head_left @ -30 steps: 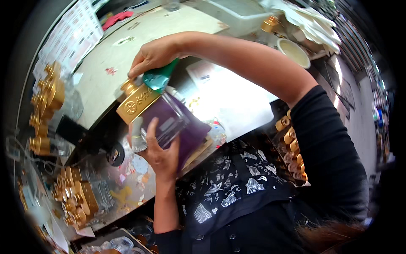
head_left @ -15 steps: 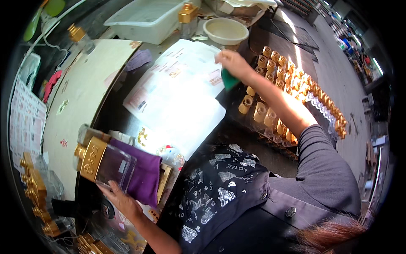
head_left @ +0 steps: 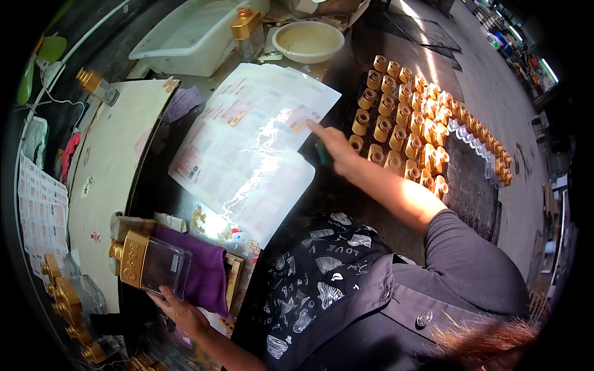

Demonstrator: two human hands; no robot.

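My left hand [head_left: 180,313] grips the lower end of a clear bottle [head_left: 166,269] with an embossed gold shoulder and neck. The bottle lies tilted over a folded purple cloth [head_left: 207,279], its neck pointing left. My right hand [head_left: 336,150] is closed round a flat dark-green piece [head_left: 322,153], partly hidden by the palm; whether it is stiff cannot be made out. The index fingertip meets the right edge of a large pale sheet [head_left: 247,148] near a small printed decal [head_left: 301,119]. More pale printed patches and bright glare cover the sheet.
Rows of gold-topped bottles [head_left: 396,117] stand to the right. A white basin [head_left: 308,42], a translucent tub [head_left: 179,46] and a gold-topped bottle [head_left: 247,32] are at the back. A pale board [head_left: 111,145] lies left; more bottles [head_left: 68,297] sit at lower left.
My right hand has come nearer to me, from beyond the decal to beside it, and the green piece is now mostly behind the hand. The left hand still holds the bottle. The view has shifted slightly.
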